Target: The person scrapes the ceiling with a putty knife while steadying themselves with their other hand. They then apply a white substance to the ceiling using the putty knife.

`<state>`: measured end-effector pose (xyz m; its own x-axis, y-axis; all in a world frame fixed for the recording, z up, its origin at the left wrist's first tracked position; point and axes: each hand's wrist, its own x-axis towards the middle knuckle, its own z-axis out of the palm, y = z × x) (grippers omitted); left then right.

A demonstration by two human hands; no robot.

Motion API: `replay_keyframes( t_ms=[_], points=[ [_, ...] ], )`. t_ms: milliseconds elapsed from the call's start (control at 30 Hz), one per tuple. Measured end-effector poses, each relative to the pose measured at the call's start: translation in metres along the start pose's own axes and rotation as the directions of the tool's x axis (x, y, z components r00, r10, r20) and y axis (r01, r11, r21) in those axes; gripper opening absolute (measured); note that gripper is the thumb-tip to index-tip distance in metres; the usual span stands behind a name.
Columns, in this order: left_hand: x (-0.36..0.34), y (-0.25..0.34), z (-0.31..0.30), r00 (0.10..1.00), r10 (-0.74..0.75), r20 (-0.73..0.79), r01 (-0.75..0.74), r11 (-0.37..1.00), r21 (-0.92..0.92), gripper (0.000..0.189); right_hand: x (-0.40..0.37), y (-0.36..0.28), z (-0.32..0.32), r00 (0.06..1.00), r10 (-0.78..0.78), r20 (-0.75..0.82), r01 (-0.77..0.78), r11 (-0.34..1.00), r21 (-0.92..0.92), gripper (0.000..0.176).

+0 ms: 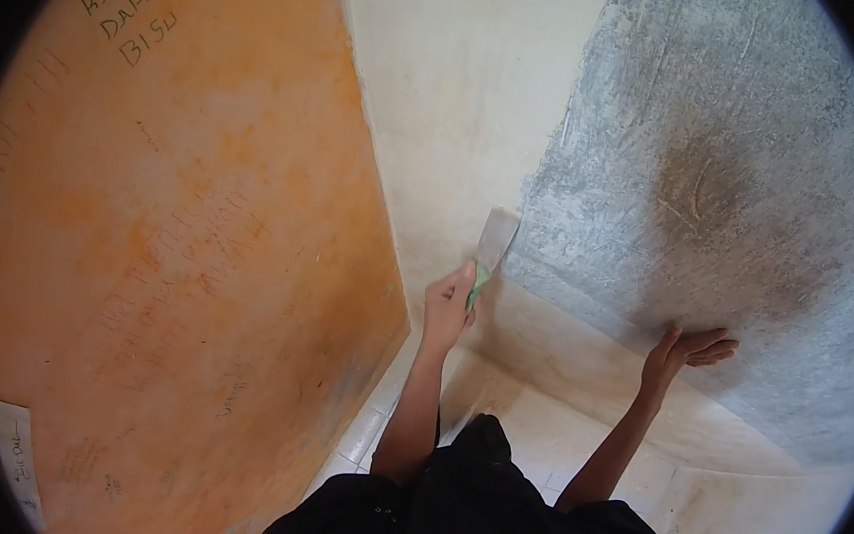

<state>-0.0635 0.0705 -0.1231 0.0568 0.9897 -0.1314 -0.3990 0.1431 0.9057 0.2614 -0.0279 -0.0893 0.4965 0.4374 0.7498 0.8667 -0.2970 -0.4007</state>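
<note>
My left hand (452,306) is closed around the green handle of a putty knife (498,234). Its flat metal blade points up and lies over the pale wall, close to the border of a grey, rough-textured patch (593,200). Farther right, my right hand (686,356) is open, its fingers stretched to the right against the lower part of that grey patch. Above this hand the patch bears a dark brown stain (699,188).
An orange wall (199,229) with handwriting stands on the left and meets the cream wall (440,97) at a corner. White floor tiles (364,433) show below. A paper strip (16,456) hangs at the lower left.
</note>
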Motion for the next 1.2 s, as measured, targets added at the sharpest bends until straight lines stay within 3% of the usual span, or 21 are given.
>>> replay_keyframes(
  t_ms=[67, 333, 533, 700, 800, 867, 1000, 1100, 1200],
  points=[
    [-0.004, 0.041, 0.016, 0.996, 0.073, 0.045, -0.073, 0.997, -0.003, 0.041, 0.0, 0.001, 0.0, 1.0, -0.004, 0.011, 0.005, 1.0, -0.009, 0.086],
    [-0.009, -0.009, -0.007, 0.999, -0.031, -0.016, 0.031, 0.998, 0.058, 0.043, 0.0, 0.002, 0.001, 1.0, -0.016, -0.009, 0.016, 1.0, 0.004, 0.085],
    [-0.01, -0.008, -0.007, 0.999, -0.014, 0.037, 0.015, 1.0, -0.018, 0.043, 0.001, 0.001, 0.0, 1.0, -0.012, -0.009, 0.012, 1.0, -0.003, 0.086],
    [-0.012, 0.015, 0.001, 0.998, -0.054, 0.012, 0.054, 0.998, 0.037, 0.044, 0.002, -0.001, 0.002, 1.0, 0.003, -0.013, -0.003, 1.0, 0.0, 0.087],
    [-0.008, 0.019, -0.003, 0.998, 0.025, 0.064, -0.026, 1.0, 0.014, 0.044, 0.004, 0.001, 0.002, 1.0, -0.006, -0.009, 0.006, 1.0, -0.003, 0.087],
    [-0.015, 0.008, -0.006, 0.998, -0.062, 0.033, 0.061, 0.998, 0.014, 0.045, -0.001, 0.003, -0.001, 1.0, -0.008, -0.014, 0.008, 1.0, -0.015, 0.088],
    [-0.01, 0.013, -0.002, 0.999, -0.044, 0.028, 0.042, 0.996, 0.074, 0.043, 0.002, -0.002, 0.002, 1.0, 0.001, -0.015, -0.001, 1.0, -0.015, 0.088],
    [-0.005, 0.011, -0.007, 0.998, 0.004, 0.067, -0.002, 0.999, -0.033, 0.043, 0.004, 0.003, 0.004, 1.0, -0.006, -0.013, 0.006, 1.0, -0.019, 0.089],
    [-0.01, 0.01, -0.005, 0.997, -0.074, 0.037, 0.074, 0.997, -0.002, 0.044, 0.002, 0.004, 0.003, 1.0, -0.007, -0.023, 0.007, 1.0, -0.027, 0.089]
  ],
)
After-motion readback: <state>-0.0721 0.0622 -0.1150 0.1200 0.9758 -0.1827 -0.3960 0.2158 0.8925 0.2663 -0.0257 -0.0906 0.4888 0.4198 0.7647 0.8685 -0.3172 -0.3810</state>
